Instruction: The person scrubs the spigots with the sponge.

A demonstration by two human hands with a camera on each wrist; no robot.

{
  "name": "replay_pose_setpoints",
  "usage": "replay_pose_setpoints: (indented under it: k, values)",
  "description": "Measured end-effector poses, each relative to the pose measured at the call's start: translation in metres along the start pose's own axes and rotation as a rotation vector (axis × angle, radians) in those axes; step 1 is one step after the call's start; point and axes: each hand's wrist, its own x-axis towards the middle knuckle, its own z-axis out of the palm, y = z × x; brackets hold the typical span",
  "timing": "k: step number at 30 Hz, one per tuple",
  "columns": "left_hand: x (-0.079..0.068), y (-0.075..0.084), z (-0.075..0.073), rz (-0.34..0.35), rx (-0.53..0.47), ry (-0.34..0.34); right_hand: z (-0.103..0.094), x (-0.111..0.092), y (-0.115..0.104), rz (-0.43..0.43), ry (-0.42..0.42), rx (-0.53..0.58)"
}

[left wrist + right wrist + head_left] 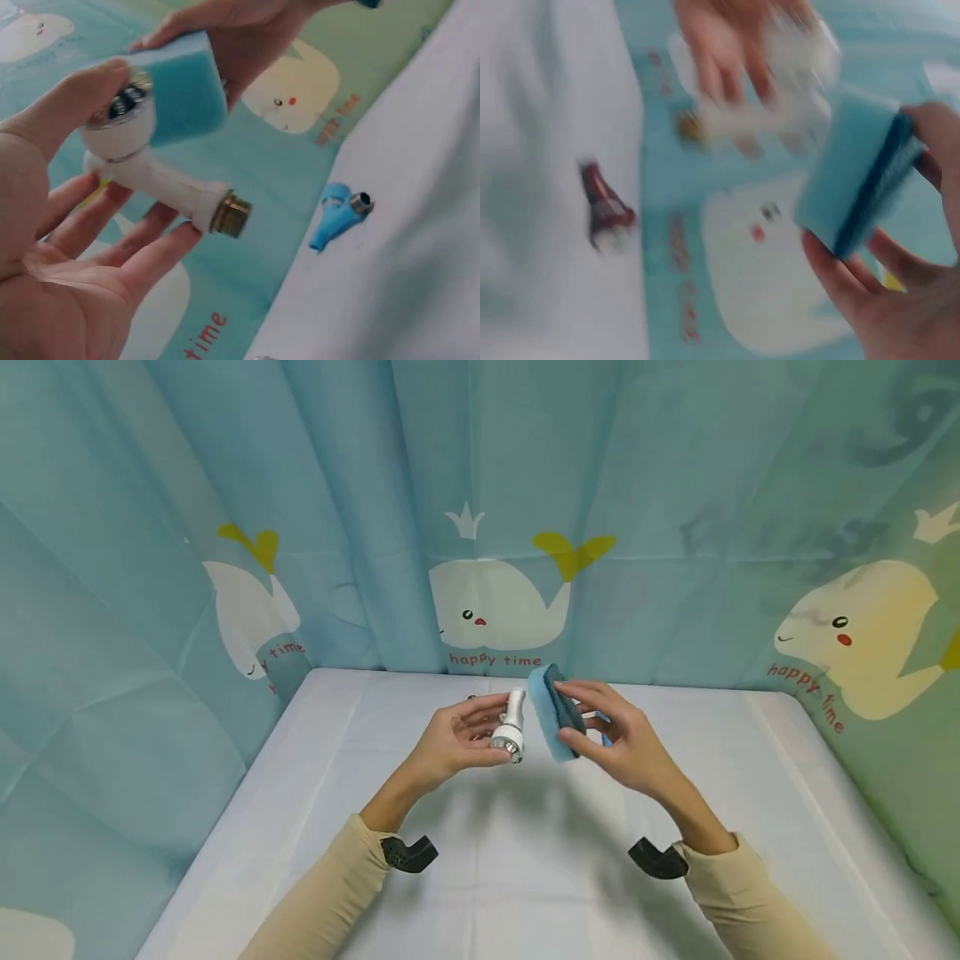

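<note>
My left hand (453,743) holds a white tap (513,718) between thumb and fingers, above the table. In the left wrist view the tap has a clear, silvery knob under the thumb and a brass threaded end (233,215) pointing away from the palm. In my right hand (626,739) is a blue sponge (546,714), pinched at its sides by thumb and fingers. It has a light blue foam body and a darker blue scouring layer (876,184). The sponge is tilted upright beside the tap, its foam side facing it.
A blue tap-like fitting (341,214) with a metal end lies on the white-covered table (480,893), mostly hidden behind my right hand in the head view. A dark red fitting (604,202) lies on the table, blurred. Whale-print curtains (645,527) hang behind and at both sides.
</note>
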Motion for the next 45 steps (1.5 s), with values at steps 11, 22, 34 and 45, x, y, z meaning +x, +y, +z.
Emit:
replay_pose_setpoints:
  k: [11, 22, 34, 45]
  values:
    - [0.008, 0.001, 0.002, 0.029, -0.184, 0.179, 0.041, -0.007, 0.000, -0.101, 0.186, -0.185]
    - [0.010, -0.001, 0.000, -0.006, -0.045, 0.169, 0.018, -0.018, 0.010, -0.008, 0.167, -0.223]
    - [0.007, -0.012, -0.005, 0.030, 0.471, 0.160, 0.013, -0.029, 0.017, 0.043, 0.145, -0.218]
    - [0.004, -0.020, -0.015, 0.022, 1.086, 0.112, 0.009, -0.038, 0.021, 0.050, 0.137, -0.193]
